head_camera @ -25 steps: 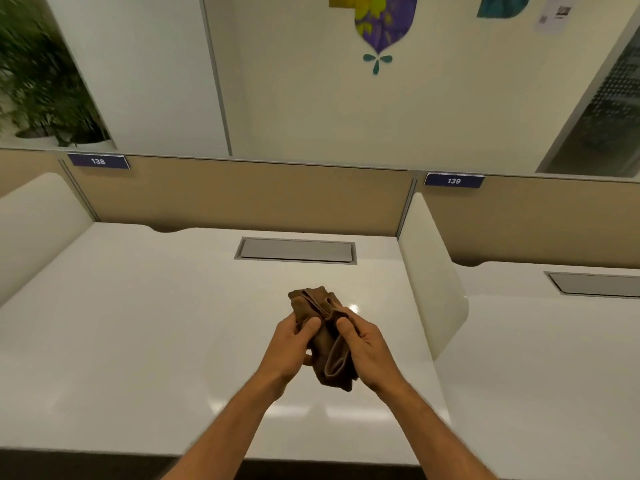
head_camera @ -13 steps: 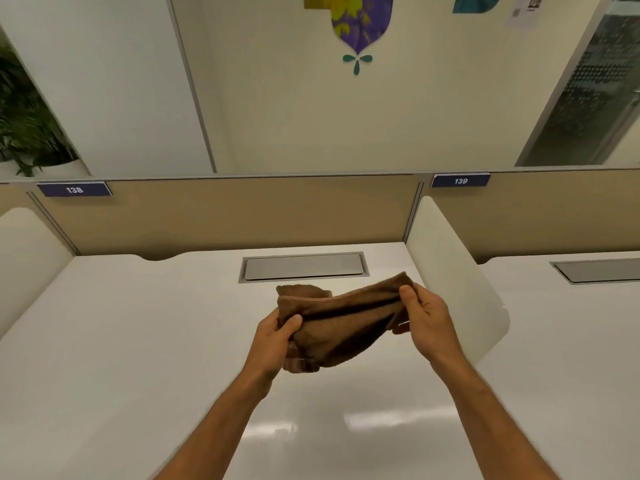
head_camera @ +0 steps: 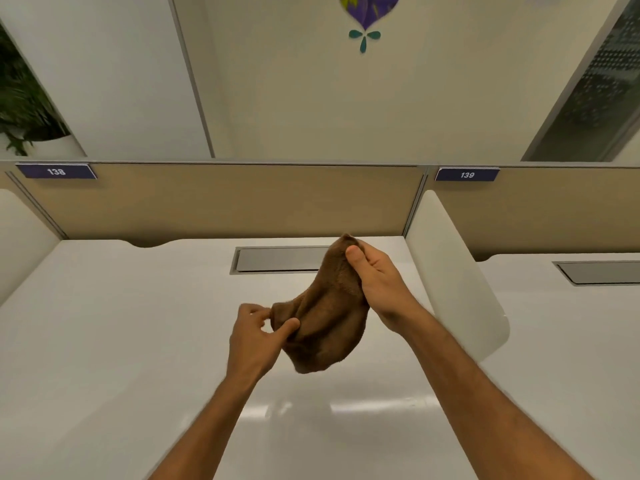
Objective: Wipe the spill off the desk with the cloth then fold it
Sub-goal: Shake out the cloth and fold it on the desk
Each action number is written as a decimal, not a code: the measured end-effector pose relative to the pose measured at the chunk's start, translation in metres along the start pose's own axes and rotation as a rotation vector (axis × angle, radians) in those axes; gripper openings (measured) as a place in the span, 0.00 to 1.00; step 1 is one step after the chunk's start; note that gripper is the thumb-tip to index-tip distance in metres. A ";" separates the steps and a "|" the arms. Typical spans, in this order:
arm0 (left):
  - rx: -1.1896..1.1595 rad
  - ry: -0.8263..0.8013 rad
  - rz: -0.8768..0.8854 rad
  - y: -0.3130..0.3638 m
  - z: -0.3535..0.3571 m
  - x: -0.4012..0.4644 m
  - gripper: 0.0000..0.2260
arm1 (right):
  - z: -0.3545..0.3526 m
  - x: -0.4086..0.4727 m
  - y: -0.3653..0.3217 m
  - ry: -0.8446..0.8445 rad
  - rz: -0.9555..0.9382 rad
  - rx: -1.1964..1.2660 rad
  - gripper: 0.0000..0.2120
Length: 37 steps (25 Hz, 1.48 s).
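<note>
A brown cloth (head_camera: 327, 317) hangs bunched in the air above the white desk (head_camera: 121, 341). My right hand (head_camera: 375, 278) grips its upper corner, thumb pressed on the fabric, raised toward the back of the desk. My left hand (head_camera: 256, 337) pinches a lower left edge of the cloth between thumb and fingers. The cloth sags in loose folds between both hands. No spill shows on the desk surface; only light reflections near the front.
A grey cable hatch (head_camera: 280, 259) lies in the desk behind the cloth. A white divider panel (head_camera: 453, 271) stands at the right, a beige partition (head_camera: 242, 199) at the back. A second desk (head_camera: 571, 341) lies to the right.
My right hand has lifted its corner of the cloth up and away, while my left hand moved lower and shifted its pinch to the cloth's edge. The cloth now hangs diagonally.
</note>
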<state>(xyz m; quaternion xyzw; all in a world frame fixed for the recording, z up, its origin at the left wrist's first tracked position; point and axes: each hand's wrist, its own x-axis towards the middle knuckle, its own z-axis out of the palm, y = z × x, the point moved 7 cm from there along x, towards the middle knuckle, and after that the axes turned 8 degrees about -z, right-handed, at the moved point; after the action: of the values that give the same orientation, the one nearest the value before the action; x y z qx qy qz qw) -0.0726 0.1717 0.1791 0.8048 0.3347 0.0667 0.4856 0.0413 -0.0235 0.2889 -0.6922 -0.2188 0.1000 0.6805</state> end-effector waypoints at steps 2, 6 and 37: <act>-0.018 -0.101 0.124 0.020 0.006 0.001 0.30 | 0.009 0.009 -0.001 -0.068 -0.012 -0.027 0.12; -0.190 -0.403 0.274 0.078 0.029 -0.009 0.25 | 0.028 0.014 0.009 -0.206 -0.028 -0.124 0.11; -0.468 0.391 0.191 0.054 -0.089 0.031 0.10 | -0.158 -0.041 0.141 -0.329 0.327 -0.461 0.03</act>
<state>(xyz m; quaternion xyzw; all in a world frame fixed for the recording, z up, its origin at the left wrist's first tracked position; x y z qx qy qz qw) -0.0617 0.2395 0.2629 0.6710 0.3201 0.3406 0.5756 0.0980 -0.1805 0.1517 -0.8286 -0.2286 0.2662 0.4363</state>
